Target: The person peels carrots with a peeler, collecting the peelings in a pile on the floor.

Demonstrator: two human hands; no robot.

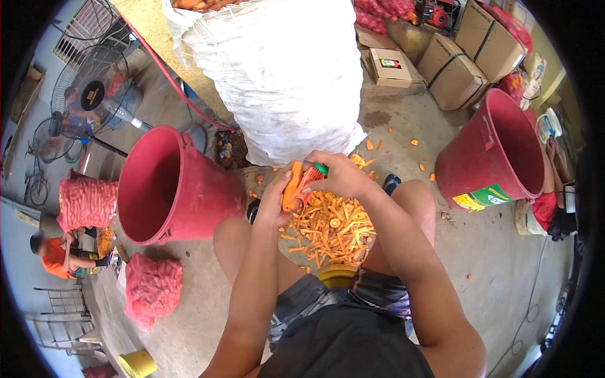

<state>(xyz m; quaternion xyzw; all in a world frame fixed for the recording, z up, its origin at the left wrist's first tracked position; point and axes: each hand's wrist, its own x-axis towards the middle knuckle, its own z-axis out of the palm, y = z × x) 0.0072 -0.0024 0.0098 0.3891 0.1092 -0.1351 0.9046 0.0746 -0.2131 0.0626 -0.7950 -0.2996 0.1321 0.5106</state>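
Note:
My left hand (275, 200) is closed around an orange carrot (293, 184), held upright in front of me. Close beside it, my right hand (343, 176) grips a red and green peeler (309, 178) against the carrot's side; its blade is hidden. Below both hands, between my feet, lies a heap of orange carrot peelings and scraps (334, 230). A large white sack (283, 82) stands just beyond, with carrots (201, 5) showing at its top.
Tall red bins stand at my left (179, 189) and right (488, 151). A pink mesh bag (153, 286) lies at lower left. Cardboard boxes (454, 69) are stacked at back right, a fan (91, 94) at back left. Another person (57, 255) sits at far left.

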